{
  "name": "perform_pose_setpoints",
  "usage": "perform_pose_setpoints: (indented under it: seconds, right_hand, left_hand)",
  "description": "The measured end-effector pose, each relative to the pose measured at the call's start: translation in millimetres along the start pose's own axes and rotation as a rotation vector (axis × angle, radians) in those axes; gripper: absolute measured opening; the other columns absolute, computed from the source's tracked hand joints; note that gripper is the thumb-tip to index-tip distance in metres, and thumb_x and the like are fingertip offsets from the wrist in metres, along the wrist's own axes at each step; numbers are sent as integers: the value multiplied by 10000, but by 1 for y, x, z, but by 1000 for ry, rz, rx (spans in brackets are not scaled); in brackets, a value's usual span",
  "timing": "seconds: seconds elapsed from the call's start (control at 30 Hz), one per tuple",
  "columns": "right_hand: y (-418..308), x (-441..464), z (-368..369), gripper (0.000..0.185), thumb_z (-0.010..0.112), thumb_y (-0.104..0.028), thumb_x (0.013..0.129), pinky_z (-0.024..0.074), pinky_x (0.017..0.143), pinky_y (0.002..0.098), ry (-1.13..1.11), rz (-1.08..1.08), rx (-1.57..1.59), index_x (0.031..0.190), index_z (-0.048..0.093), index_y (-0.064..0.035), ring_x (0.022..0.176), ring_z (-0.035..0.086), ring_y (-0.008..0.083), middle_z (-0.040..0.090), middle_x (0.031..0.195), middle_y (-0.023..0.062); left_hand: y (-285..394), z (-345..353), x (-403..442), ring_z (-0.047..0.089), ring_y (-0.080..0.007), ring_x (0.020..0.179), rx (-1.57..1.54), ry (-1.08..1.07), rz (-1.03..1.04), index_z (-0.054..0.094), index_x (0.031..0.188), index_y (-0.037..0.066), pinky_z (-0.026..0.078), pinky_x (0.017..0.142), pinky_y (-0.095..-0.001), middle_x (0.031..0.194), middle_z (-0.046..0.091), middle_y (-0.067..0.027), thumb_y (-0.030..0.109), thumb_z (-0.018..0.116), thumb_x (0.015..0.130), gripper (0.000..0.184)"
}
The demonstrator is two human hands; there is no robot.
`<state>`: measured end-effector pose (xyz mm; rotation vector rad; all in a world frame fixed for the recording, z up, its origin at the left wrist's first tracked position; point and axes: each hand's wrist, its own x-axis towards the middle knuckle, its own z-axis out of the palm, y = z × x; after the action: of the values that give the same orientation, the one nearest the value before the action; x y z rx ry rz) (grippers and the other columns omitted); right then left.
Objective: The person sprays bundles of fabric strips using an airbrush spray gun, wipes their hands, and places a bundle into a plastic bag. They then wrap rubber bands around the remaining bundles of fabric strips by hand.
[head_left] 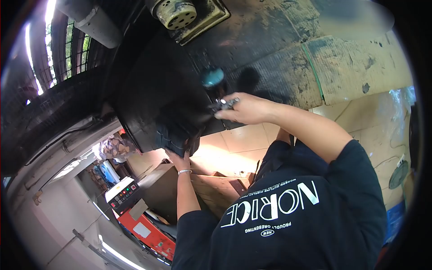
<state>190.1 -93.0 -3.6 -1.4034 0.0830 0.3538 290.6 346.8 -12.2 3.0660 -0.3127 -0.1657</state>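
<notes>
My right hand (245, 108) is closed around a metal spray gun (223, 105), which carries a teal cup (213, 77) on top. The gun's front faces left, toward a dark, stiff-looking piece (173, 137) with folded edges. I cannot make out exactly what that piece is. My left hand (179, 158), with a bracelet at the wrist, grips its lower edge near the table's front. The left fingertips are partly hidden behind the piece.
A stained cardboard-covered table (288, 76) spreads ahead and right. A cream fixture with a perforated round end (182, 17) stands at the back. Barred windows (69, 49) are at far left. Lower left is a red machine with a control panel (123, 194).
</notes>
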Motion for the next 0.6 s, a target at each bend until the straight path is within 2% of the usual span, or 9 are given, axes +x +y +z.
perform_pose_setpoints:
  seconds: [0.1,0.2,0.23,0.3,0.47,0.6]
  right_hand:
    - [5,-11,-9,352,601,-343,884,475,728,410,-134,62,-75,882,645,6,736,618,336,640,766,197]
    - [16,13,-8,356,606,-365,907,466,647,340,-49,-80,-124,968,626,-15,637,566,187,614,676,98]
    - [4,17,-11,362,604,-353,884,480,764,424,0,-2,-56,909,656,5,797,632,359,655,816,209]
    - [6,36,-11,376,603,-356,886,483,768,423,153,-28,-58,913,651,17,810,635,359,662,820,200]
    - [16,35,-21,389,586,-360,898,474,751,410,-108,20,-5,834,642,20,743,615,333,643,740,167]
    - [0,54,-20,364,587,-362,887,482,773,421,-26,-7,-20,893,655,-5,817,624,360,651,821,204]
  left_hand:
    - [6,-2,-1,141,-428,1402,18,-5,-7,109,1413,-143,101,1173,-425,1482,166,-325,119,782,671,1035]
    - [17,-5,-2,138,-430,1400,-15,-5,-27,107,1412,-143,100,1173,-423,1479,161,-329,86,768,673,1018]
    - [18,-6,-1,136,-434,1399,-20,-3,-31,107,1412,-144,102,1173,-424,1477,161,-333,89,768,672,1019]
    - [19,-6,-1,135,-443,1396,-40,-5,-16,107,1413,-143,107,1172,-425,1471,161,-342,93,769,670,1023]
    - [17,-8,1,145,-460,1386,7,-31,-18,86,1421,-130,124,1168,-431,1465,153,-356,108,776,672,1046]
    - [22,-11,1,163,-453,1382,62,-66,-69,69,1431,-111,145,1162,-441,1479,146,-335,120,782,681,1061]
